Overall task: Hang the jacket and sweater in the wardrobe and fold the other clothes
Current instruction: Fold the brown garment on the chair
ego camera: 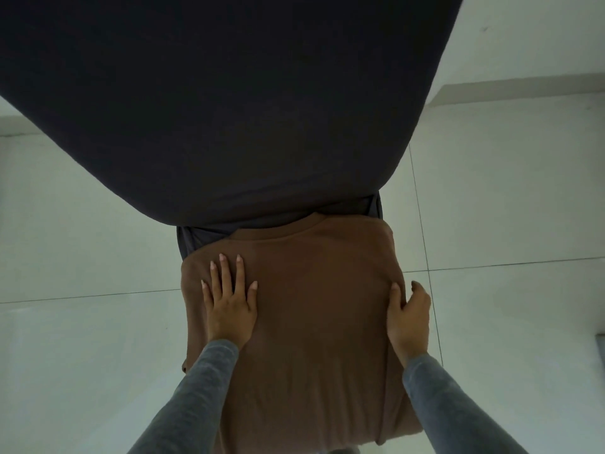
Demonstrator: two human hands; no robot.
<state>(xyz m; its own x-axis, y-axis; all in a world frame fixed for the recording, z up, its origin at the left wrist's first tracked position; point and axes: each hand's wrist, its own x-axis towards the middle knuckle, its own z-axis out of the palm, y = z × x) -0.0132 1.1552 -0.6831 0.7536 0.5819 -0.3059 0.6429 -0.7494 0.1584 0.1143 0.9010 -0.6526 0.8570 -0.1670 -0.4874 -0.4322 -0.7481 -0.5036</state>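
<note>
A brown garment (314,322) lies spread flat in front of me, its round neckline at the far end. My left hand (229,299) rests flat on its left part with fingers spread. My right hand (409,319) curls over the garment's right edge, thumb on top and fingers wrapped around the fold. Under the far end of the brown garment a dark grey cloth (193,239) sticks out. Both my sleeves are grey.
A large dark navy rounded surface (229,103) fills the upper part of the view and overlaps the garment's far end. Pale tiled floor (82,240) shows on both sides. A white wall base (523,90) runs at the upper right.
</note>
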